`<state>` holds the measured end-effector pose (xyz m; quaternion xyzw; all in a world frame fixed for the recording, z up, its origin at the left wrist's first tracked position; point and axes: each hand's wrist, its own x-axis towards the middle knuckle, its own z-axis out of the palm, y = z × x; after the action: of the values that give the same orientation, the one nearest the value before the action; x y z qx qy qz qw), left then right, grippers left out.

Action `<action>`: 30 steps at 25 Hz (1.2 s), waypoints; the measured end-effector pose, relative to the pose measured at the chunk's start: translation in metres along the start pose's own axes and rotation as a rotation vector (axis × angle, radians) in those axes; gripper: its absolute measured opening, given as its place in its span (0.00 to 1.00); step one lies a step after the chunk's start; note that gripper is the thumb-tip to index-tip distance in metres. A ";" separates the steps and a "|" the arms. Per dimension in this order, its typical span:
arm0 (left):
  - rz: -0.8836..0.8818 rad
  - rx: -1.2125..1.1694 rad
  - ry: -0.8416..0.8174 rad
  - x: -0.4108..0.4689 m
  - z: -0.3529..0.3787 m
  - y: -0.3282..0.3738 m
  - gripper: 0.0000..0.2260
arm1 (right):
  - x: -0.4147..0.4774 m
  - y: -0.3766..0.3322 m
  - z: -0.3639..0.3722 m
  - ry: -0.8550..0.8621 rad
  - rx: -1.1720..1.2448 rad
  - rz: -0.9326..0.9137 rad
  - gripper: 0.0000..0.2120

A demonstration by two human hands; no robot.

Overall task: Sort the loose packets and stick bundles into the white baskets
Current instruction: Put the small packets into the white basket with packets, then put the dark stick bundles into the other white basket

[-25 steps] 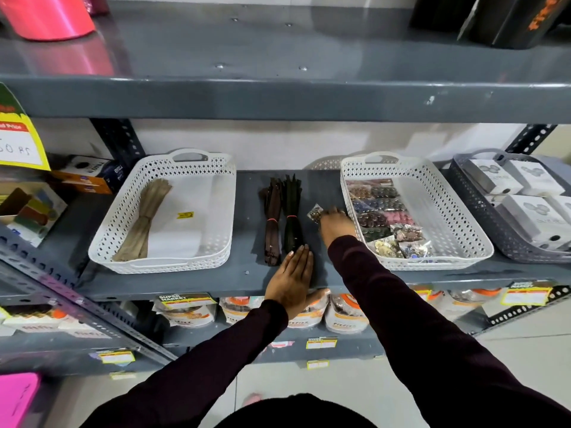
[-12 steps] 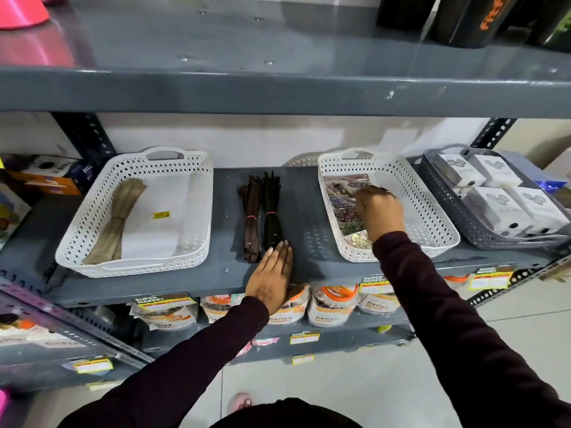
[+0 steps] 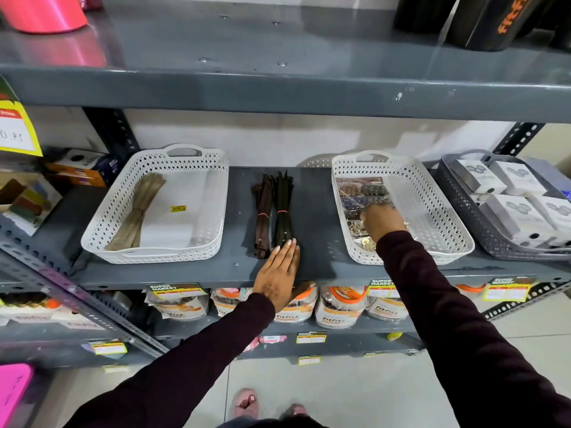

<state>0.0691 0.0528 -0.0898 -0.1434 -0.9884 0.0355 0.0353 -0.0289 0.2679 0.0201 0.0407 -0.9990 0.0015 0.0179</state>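
Right hand [image 3: 381,222] is down inside the right white basket [image 3: 432,211], fingers curled over the packets [image 3: 360,196] lined along its left side; whether it grips one, I cannot tell. Left hand [image 3: 278,271] lies flat and spread on the grey shelf [image 3: 312,211], fingertips touching the near end of the dark stick bundle [image 3: 282,208]. A brown bundle [image 3: 262,211] lies just beside it. One tan bundle [image 3: 140,208] sits in the left white basket [image 3: 213,211].
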 end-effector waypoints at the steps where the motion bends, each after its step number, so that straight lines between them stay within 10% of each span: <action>1: -0.025 -0.029 -0.016 -0.004 0.001 -0.001 0.36 | 0.001 -0.006 -0.005 0.045 0.038 -0.005 0.11; 11: -0.221 -0.052 0.027 -0.062 -0.003 -0.061 0.39 | 0.016 -0.109 0.001 0.064 0.340 -0.156 0.12; 20: -0.492 -0.080 0.216 -0.087 -0.043 -0.146 0.39 | 0.047 -0.159 0.043 -0.236 0.392 0.046 0.21; 30: -0.669 -0.140 0.207 -0.118 -0.049 -0.228 0.45 | 0.065 -0.181 0.054 -0.197 0.578 0.273 0.20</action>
<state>0.1222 -0.1959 -0.0301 0.1834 -0.9719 -0.0603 0.1348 -0.0810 0.0823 -0.0310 -0.0901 -0.9505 0.2831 -0.0912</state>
